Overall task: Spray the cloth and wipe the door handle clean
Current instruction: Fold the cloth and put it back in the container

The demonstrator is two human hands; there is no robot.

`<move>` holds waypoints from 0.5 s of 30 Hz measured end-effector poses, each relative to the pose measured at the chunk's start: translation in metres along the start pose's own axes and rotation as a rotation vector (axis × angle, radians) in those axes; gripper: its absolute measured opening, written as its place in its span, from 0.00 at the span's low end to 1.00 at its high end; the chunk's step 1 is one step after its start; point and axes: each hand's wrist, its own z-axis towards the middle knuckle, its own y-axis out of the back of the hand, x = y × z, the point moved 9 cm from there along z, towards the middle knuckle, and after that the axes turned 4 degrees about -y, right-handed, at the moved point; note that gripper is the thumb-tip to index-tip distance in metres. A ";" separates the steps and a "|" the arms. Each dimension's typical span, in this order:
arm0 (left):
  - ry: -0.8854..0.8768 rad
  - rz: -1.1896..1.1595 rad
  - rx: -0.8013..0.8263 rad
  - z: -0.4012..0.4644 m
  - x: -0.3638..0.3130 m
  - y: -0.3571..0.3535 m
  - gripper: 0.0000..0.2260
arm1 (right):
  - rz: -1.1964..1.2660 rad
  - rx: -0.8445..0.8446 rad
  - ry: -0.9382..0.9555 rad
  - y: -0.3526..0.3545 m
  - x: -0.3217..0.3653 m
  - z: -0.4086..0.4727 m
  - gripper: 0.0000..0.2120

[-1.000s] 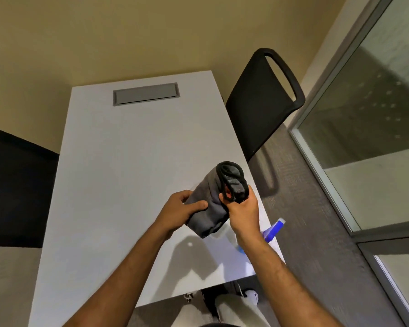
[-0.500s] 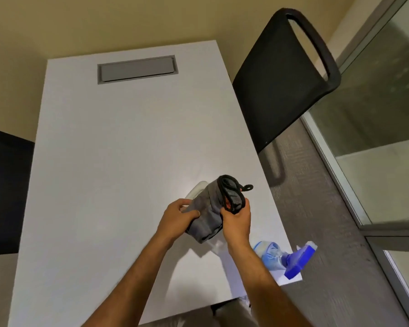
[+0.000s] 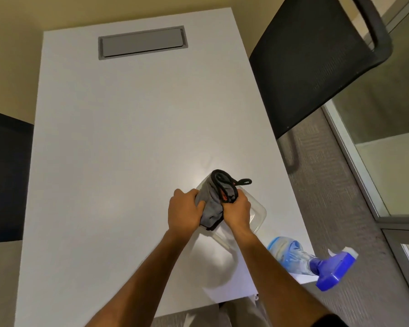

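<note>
Cloth [image 3: 211, 206], grey with black hem, bunched in grip of left hand [image 3: 184, 212] and right hand [image 3: 237, 212], no writing legible

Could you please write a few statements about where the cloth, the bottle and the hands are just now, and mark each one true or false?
1. Both hands hold the grey cloth. True: the left hand and the right hand each keep a grip on it.
2. The spray bottle stands upright in the middle of the table. False: it lies on its side at the near right corner of the white table, nozzle past the edge.
3. A clear plastic container sits under the hands. True.
4. The black chair stands left of the table. False: it stands on the right.
5. The right hand squeezes the bottle's trigger. False: it grips the cloth.
</note>
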 end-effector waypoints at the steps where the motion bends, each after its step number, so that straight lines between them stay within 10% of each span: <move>1: -0.003 0.052 -0.009 0.002 -0.001 0.000 0.14 | -0.008 0.007 -0.018 -0.004 -0.006 0.003 0.03; 15: -0.156 0.392 0.029 0.024 -0.026 -0.023 0.10 | 0.011 -0.063 -0.072 -0.028 -0.036 0.017 0.11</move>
